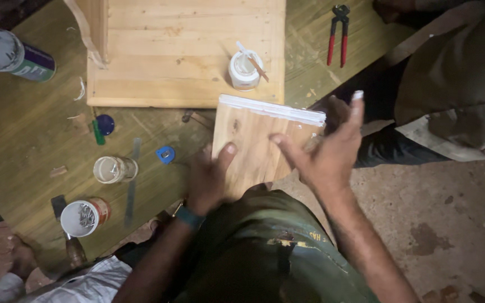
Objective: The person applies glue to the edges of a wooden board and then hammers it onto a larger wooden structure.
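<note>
Steadying the board (251,151), left hand (209,177) presses flat; right hand (324,151), fingers wide, hovers by the glued edge (273,109) and may smear it.

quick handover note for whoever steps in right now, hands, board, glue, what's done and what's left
Left hand lies flat on the wooden board, steadying it.
Right hand is open at the board's right side, white glue on a fingertip.
White glue bead covers the board's far edge.
Glue pot with a stick in it stands on the large wooden panel.
Done: edge glued. Left: board not yet joined to anything.
</note>
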